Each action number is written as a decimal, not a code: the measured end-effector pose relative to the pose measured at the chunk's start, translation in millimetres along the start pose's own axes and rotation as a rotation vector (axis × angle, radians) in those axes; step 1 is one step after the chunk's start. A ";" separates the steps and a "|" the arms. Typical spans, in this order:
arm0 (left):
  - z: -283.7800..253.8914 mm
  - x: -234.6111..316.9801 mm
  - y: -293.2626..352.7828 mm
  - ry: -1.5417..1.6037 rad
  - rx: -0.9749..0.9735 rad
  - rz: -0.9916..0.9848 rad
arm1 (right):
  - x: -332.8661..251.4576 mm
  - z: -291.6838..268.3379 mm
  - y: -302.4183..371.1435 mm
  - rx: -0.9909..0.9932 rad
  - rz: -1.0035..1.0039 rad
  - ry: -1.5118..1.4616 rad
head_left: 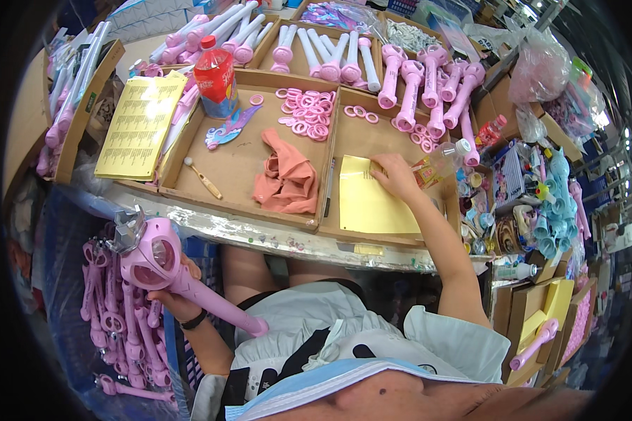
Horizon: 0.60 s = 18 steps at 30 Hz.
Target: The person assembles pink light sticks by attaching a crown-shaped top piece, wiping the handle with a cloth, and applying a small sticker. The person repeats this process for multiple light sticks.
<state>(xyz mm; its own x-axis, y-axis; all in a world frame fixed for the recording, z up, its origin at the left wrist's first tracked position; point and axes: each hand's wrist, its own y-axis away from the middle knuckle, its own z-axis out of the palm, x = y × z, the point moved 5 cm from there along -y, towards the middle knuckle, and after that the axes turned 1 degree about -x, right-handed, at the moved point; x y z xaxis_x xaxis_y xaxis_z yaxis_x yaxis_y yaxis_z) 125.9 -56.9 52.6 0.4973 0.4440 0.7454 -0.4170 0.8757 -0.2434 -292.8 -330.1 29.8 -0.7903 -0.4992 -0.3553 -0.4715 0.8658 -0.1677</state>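
Observation:
My left hand (179,300) is closed around the handle of a big pink toy wand (211,298). The wand is tilted, its round windowed head with a silver crown (128,231) pointing up and left, its thin end near my lap. My right hand (395,175) rests at the upper right of a yellow sheet (373,203) in the right cardboard tray (393,241), fingers bent together on its edge. Beside that hand lies a clear plastic bottle (442,163) with a coloured label. Whether the fingers pinch anything smaller is hidden.
The left tray (242,212) holds pink rings (309,112), a salmon cloth (286,175), a small brush (203,179) and a red-capped bottle (216,77). Pink wand parts (411,88) crowd the back. At lower left, a blue crate (189,361) holds several crowned wands (130,330).

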 end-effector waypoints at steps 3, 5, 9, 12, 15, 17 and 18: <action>2.5 -0.3 -0.9 0.023 -0.027 -0.007 | -1.0 6.3 5.1 0.088 -0.032 -0.026; 2.3 0.3 -0.1 0.023 -0.021 0.000 | 0.2 7.5 6.3 0.122 -0.044 -0.062; -1.7 1.2 1.8 0.022 0.020 0.013 | 2.9 7.9 7.4 0.133 -0.044 -0.097; -3.8 0.7 1.8 0.022 0.014 0.007 | 3.0 8.6 9.1 0.166 -0.046 -0.106; -6.6 0.0 1.5 0.009 0.036 0.006 | 3.8 11.9 11.9 0.220 -0.005 -0.113; -9.4 -0.7 1.5 -0.014 0.074 0.002 | 2.7 14.0 13.6 0.255 -0.017 -0.097; -9.5 -0.8 2.1 -0.007 0.072 0.006 | 2.6 14.6 14.4 0.274 -0.018 -0.098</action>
<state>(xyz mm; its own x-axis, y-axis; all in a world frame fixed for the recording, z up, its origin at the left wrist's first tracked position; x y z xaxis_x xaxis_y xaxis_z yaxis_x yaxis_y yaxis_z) 131.8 -53.6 45.6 0.4894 0.4478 0.7483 -0.4741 0.8569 -0.2027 -296.0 -318.5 13.1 -0.7352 -0.5200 -0.4348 -0.3511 0.8409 -0.4119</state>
